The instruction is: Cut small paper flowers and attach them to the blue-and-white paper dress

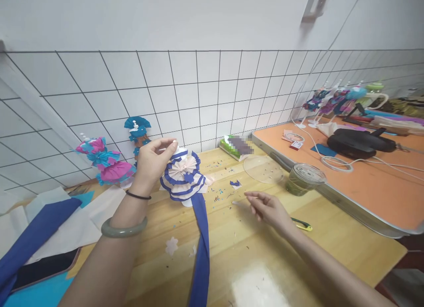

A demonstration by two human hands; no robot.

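Note:
With thumb and fingertips pinched, my left hand [153, 163] grips the top of a small dress form [183, 172] at its white knob. The form wears a white paper dress with dark blue trim, ruffles and a pleated fan-shaped front. A long dark blue crepe paper strip [202, 245] runs from beneath the skirt toward me. Over the table to the right, my right hand [268, 210] has its fingers drawn together; whatever may be between them is too small to make out. A small white scrap [236, 202] lies just left of its fingertips.
Paper scraps litter the wooden table [225, 245]. Right of the dress stand a clear lidded tub [303, 180] and a yellow cutter [302, 225]. Two paper-dressed forms [111, 163] stand left. An orange board [371, 179] carries a black glue gun [359, 142] and cables.

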